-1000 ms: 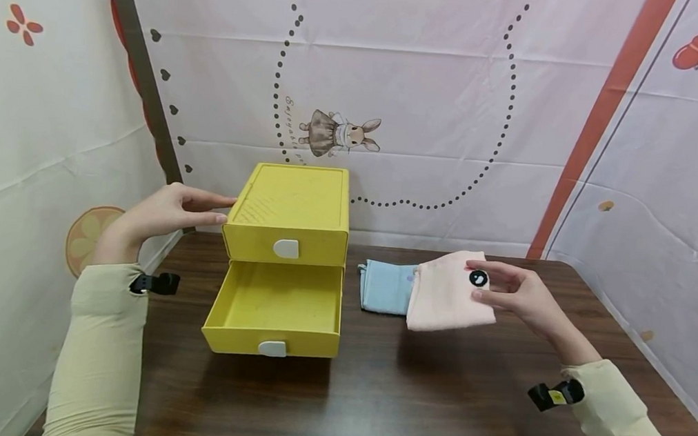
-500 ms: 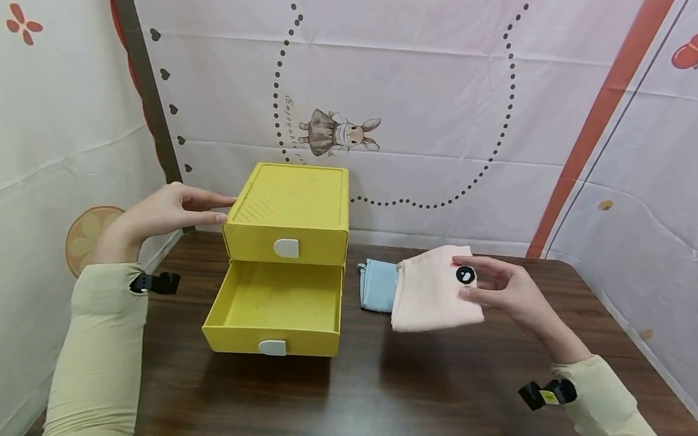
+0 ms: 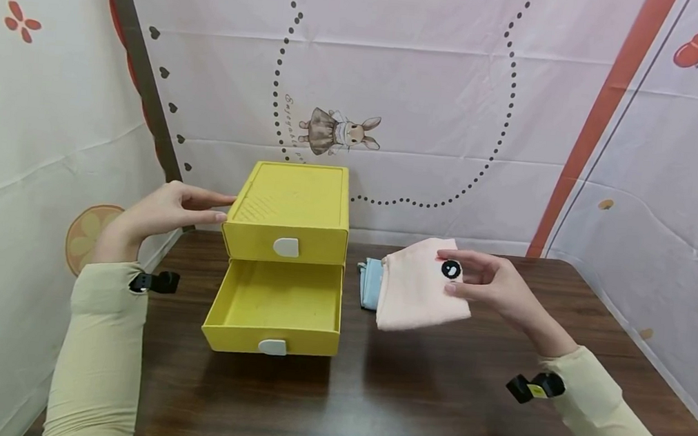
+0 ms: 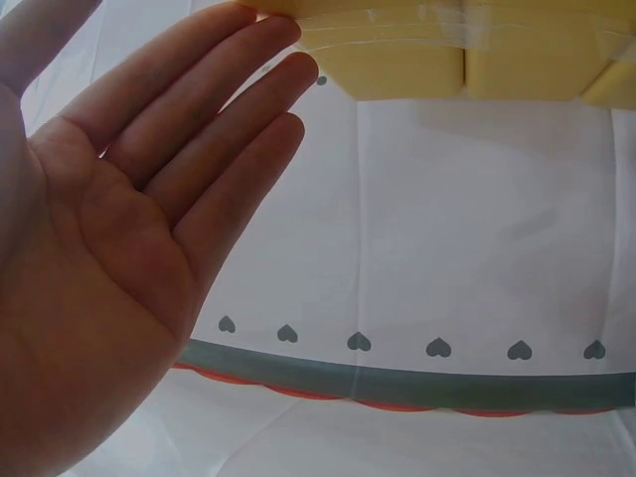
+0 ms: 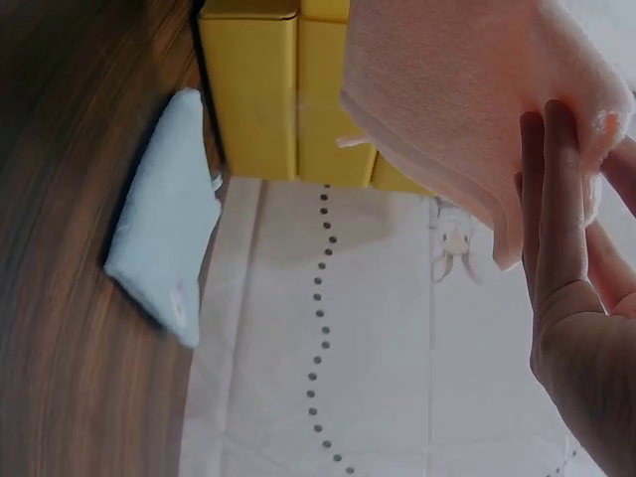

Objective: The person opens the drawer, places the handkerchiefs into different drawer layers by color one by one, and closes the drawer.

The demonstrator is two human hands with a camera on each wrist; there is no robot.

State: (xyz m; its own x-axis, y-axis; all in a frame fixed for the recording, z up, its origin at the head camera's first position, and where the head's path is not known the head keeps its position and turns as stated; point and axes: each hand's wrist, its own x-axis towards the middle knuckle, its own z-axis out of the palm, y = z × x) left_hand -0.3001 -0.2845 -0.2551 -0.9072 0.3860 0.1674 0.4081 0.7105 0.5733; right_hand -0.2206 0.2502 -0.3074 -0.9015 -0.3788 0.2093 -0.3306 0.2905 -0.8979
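A yellow two-drawer box [image 3: 291,196] stands on the table, its lower drawer [image 3: 270,340] pulled out and its upper one closed. My left hand [image 3: 165,214] touches the box's left side near the top with straight fingers, as the left wrist view also shows [image 4: 149,199]. My right hand [image 3: 499,286] pinches a folded pink towel [image 3: 414,289] by its right edge, beside a round black patch. The towel hangs above the table, right of the box. Partly behind it in the head view lies a folded light blue towel [image 3: 371,286], seen whole in the right wrist view [image 5: 169,224].
The dark wooden table [image 3: 406,417] reaches back to a printed cloth [image 3: 433,114] hung behind it. More cloth hangs on the left and right sides. The pulled-out drawer juts toward the front of the table.
My right hand has carried the pink towel left toward the box, so it covers more of the blue towel in the head view. The left hand and the box have stayed in place.
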